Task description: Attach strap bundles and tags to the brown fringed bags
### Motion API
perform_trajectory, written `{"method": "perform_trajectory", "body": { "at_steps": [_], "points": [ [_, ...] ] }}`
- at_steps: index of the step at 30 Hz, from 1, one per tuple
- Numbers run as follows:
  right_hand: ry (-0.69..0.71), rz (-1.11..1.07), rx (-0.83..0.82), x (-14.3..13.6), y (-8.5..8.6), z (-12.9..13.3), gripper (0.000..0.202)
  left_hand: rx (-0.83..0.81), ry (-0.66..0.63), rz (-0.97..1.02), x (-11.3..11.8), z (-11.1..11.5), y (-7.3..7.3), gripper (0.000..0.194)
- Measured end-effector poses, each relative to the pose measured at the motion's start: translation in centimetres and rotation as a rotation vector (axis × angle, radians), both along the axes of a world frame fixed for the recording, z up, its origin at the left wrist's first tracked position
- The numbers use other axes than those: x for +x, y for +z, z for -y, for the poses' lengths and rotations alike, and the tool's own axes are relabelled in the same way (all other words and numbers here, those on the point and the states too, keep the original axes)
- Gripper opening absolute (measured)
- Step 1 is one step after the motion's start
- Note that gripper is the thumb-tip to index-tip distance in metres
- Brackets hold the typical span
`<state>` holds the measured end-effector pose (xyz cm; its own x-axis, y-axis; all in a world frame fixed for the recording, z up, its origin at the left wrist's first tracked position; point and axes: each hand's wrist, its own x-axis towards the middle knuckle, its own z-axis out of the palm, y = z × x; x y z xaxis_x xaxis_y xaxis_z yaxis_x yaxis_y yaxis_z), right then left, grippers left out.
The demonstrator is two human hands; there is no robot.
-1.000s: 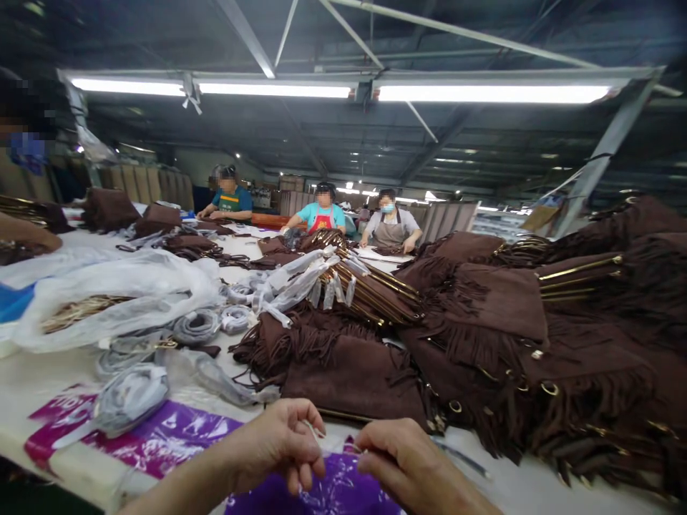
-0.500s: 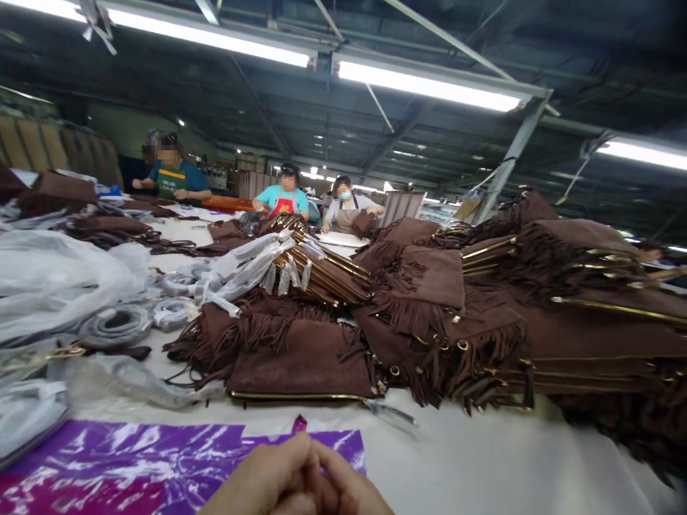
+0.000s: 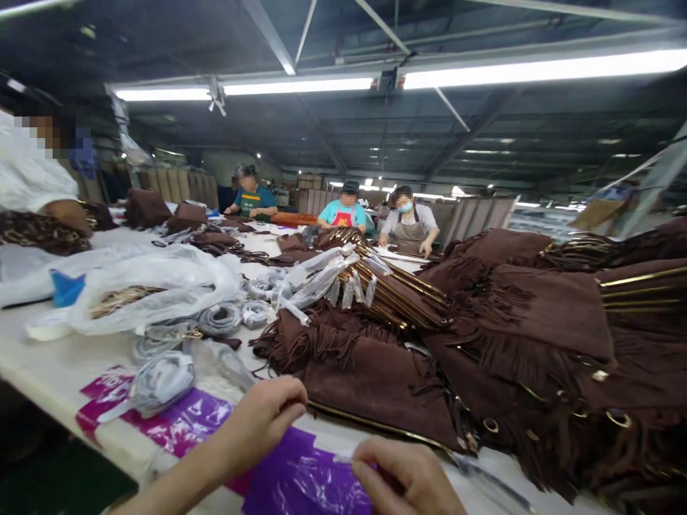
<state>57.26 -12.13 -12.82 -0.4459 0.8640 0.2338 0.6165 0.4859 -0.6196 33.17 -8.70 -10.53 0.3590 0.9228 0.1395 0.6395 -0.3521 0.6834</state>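
My left hand [image 3: 262, 415] is raised over a purple plastic sheet or bag [image 3: 305, 476], beside the near edge of a dark brown fringed bag [image 3: 376, 383] with a gold zipper. Its thumb and fingers are pinched together, and I cannot make out anything between them. My right hand [image 3: 411, 476] is at the right end of the purple plastic, its thumb and forefinger closed by the plastic's edge. Whatever those fingertips hold, if anything, is too small to tell. The hands are apart from each other.
Brown fringed bags [image 3: 552, 300] are heaped to the right. Gold-edged pieces with clear wrapping [image 3: 397, 286] lie behind. Coiled grey straps [image 3: 220, 318], a wrapped bundle [image 3: 164, 383] and white plastic [image 3: 155, 279] lie left. Co-workers [image 3: 411, 222] sit across the table; another person [image 3: 32, 172] is at far left.
My hands were together over the purple plastic and have now moved apart, left hand leftward and right hand rightward. The view has turned left, bringing a person at the left into sight.
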Motion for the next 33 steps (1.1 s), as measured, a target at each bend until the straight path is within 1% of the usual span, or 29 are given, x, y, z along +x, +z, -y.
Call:
{"method": "perform_trajectory", "body": {
  "at_steps": [1, 3, 5, 6, 8, 10, 11, 13, 16, 19, 22, 26, 28, 30, 31, 33],
  "points": [
    [-0.011, -0.014, 0.000, -0.8, 0.6, -0.8, 0.023, 0.083, 0.020, -0.083, -0.8, -1.0, -0.3, 0.010],
    [0.001, -0.019, 0.038, -2.4, 1.5, -2.2, 0.022, 0.156, 0.015, -0.246, -1.9, -2.4, -1.2, 0.017],
    [0.076, 0.057, 0.128, -3.9, 1.7, -3.5, 0.017, 0.197, 0.009, -0.422, -2.3, -3.3, -2.0, 0.019],
    [0.120, 0.142, 0.187, -4.6, 1.6, -4.0, 0.014, 0.222, 0.010, -0.502, -2.4, -3.6, -2.4, 0.016],
    [0.179, 0.381, 0.311, -5.7, 1.0, -4.9, 0.011, 0.283, 0.019, -0.614, -2.4, -3.9, -3.1, 0.013],
    [0.202, 0.598, 0.436, -6.4, 0.1, -5.6, 0.011, 0.334, 0.045, -0.647, -2.6, -4.1, -3.5, 0.015],
    [0.213, 0.661, 0.495, -6.7, -0.3, -5.9, 0.012, 0.345, 0.056, -0.643, -2.8, -4.2, -3.7, 0.015],
    [0.235, 0.702, 0.598, -6.9, -1.1, -6.5, 0.011, 0.347, 0.062, -0.625, -3.1, -4.5, -4.0, 0.015],
    [0.182, 0.658, 0.715, -6.9, -1.8, -7.4, 0.011, 0.336, 0.036, -0.617, -3.5, -4.7, -4.3, 0.022],
    [0.097, 0.547, 0.806, -6.6, -1.7, -8.3, 0.017, 0.340, 0.032, -0.577, -3.6, -4.7, -4.1, 0.027],
    [0.074, 0.417, 0.846, -6.1, -1.1, -9.0, 0.017, 0.354, 0.066, -0.467, -3.1, -4.1, -3.0, 0.028],
    [0.068, 0.264, 0.796, -5.2, -0.1, -9.2, 0.026, 0.367, 0.147, -0.325, -1.4, -3.3, -1.4, 0.015],
    [0.067, 0.195, 0.767, -4.9, 0.3, -9.1, 0.030, 0.406, 0.188, -0.344, -0.3, -3.4, -1.1, 0.017],
    [0.062, 0.133, 0.748, -4.7, 0.5, -8.9, 0.030, 0.440, 0.216, -0.427, 0.6, -3.9, -1.0, 0.009],
    [0.057, 0.110, 0.743, -4.7, 0.6, -8.9, 0.028, 0.446, 0.227, -0.474, 0.9, -4.2, -1.1, 0.009],
    [0.042, 0.089, 0.746, -4.6, 0.7, -9.0, 0.027, 0.437, 0.246, -0.541, 1.2, -4.9, -1.3, 0.017]
  ]
}}
